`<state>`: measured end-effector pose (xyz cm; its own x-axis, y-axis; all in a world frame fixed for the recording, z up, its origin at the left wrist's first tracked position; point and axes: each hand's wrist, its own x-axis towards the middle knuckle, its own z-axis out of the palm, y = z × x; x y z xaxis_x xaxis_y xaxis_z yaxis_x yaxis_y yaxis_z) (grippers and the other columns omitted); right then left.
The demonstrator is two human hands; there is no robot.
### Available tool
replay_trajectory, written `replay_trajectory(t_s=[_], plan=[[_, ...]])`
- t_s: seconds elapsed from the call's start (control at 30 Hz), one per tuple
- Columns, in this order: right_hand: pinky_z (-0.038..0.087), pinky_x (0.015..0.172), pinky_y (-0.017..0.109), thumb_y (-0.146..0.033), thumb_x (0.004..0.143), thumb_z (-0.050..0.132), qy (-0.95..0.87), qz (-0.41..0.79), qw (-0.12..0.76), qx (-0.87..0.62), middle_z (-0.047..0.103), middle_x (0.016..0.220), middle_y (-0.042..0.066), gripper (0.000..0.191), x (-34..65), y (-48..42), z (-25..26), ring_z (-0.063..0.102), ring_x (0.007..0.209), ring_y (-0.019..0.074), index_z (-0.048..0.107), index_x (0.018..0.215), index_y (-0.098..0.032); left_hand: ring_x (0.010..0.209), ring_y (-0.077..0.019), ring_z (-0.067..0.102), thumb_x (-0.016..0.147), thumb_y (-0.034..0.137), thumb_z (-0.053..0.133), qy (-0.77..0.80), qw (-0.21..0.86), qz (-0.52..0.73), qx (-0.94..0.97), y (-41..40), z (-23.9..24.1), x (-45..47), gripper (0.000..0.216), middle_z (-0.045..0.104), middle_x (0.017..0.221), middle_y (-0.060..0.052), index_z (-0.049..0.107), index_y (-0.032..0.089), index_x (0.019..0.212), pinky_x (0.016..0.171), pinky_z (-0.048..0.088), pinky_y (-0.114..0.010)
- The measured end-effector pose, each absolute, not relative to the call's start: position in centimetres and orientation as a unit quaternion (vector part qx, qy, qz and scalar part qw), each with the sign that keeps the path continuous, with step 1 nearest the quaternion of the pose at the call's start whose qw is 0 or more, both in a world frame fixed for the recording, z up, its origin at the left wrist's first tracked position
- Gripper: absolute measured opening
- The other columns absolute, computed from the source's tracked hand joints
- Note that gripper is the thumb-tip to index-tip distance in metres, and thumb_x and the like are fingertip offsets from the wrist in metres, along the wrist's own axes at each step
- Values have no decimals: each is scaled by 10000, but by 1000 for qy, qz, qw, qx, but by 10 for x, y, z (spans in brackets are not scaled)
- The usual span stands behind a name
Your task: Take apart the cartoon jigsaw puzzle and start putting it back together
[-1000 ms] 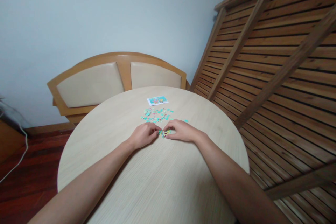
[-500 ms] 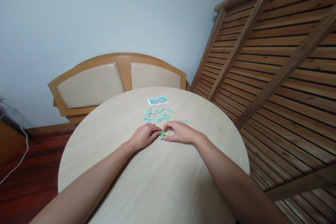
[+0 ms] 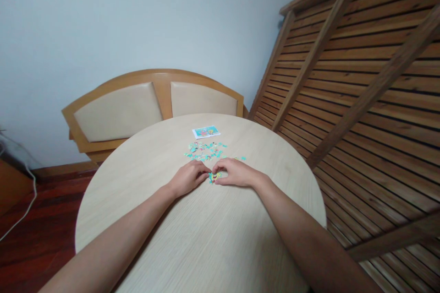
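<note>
A small patch of joined jigsaw puzzle pieces (image 3: 215, 177), yellow and turquoise, lies on the round table (image 3: 206, 242) between my hands. My left hand (image 3: 190, 177) comes in from the left, its thumb and fingertips pinched together at the patch's left edge. Curved around the patch from the right is my right hand (image 3: 235, 172), its index finger at the far edge and its thumb at the near edge. The fingers partly cover the patch, so single pieces there are hard to make out.
Loose turquoise and multicoloured puzzle pieces (image 3: 206, 150) are scattered just beyond my hands. Behind them lies a picture card (image 3: 206, 132). A padded headboard (image 3: 118, 112) stands past the table, and a slatted wooden panel (image 3: 343, 82) leans on the right.
</note>
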<state>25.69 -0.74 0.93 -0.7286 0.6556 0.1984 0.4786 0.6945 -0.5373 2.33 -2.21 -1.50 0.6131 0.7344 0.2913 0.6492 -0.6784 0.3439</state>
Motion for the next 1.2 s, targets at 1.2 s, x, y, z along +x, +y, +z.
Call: replay_trajectory(t_s=[1.2], plan=[[469, 700, 278, -259, 827, 636, -811, 179, 237, -504, 754, 871, 59, 172, 335, 33, -2, 642, 736, 172, 770, 895, -173, 1029, -207, 618, 968, 387, 560, 312, 135, 225, 913, -27, -11, 26, 270, 687, 1090, -86, 722, 223, 1107, 964, 464, -352]])
